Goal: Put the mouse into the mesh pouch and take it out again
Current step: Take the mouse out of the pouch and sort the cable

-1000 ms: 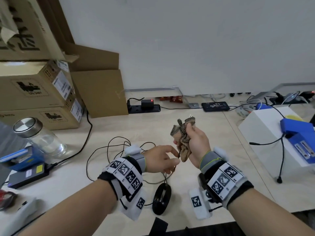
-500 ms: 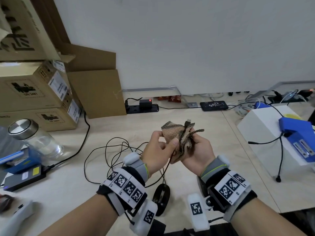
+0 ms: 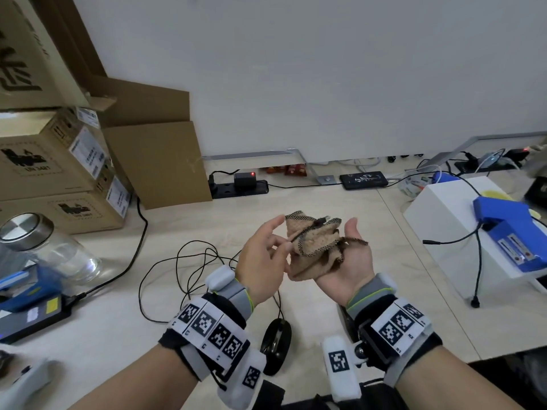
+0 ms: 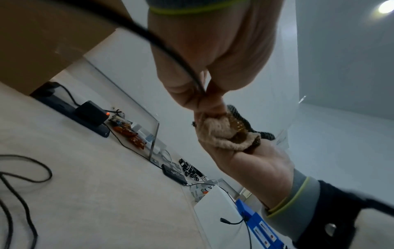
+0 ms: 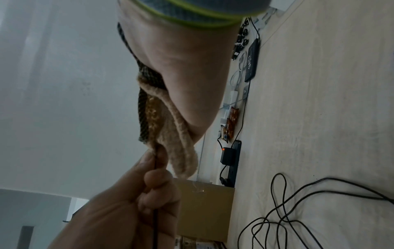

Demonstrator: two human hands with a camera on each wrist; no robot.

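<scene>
The tan mesh pouch (image 3: 313, 247) lies crumpled on my right hand (image 3: 352, 261), which is held palm up above the table with the thumb straight; its fingers are hidden under the cloth. My left hand (image 3: 284, 247) is at the pouch's left edge and pinches the black mouse cable (image 5: 155, 210) there. The cable's USB plug (image 3: 324, 219) rests on top of the pouch. The black mouse (image 3: 276, 344) lies on the table below, between my wrists. In the wrist views the pouch (image 4: 224, 134) (image 5: 177, 131) hangs between both hands.
Loops of the mouse cable (image 3: 177, 261) lie on the table to the left. A glass jar (image 3: 44, 250) and cardboard boxes (image 3: 59, 161) stand at the left, a power strip (image 3: 239, 184) at the back, and a white box (image 3: 444, 220) with a blue device (image 3: 509, 229) at the right.
My left hand rose from low by the cable up to the pouch. My right hand turned palm up and loosened its grip, so the pouch spread out on it.
</scene>
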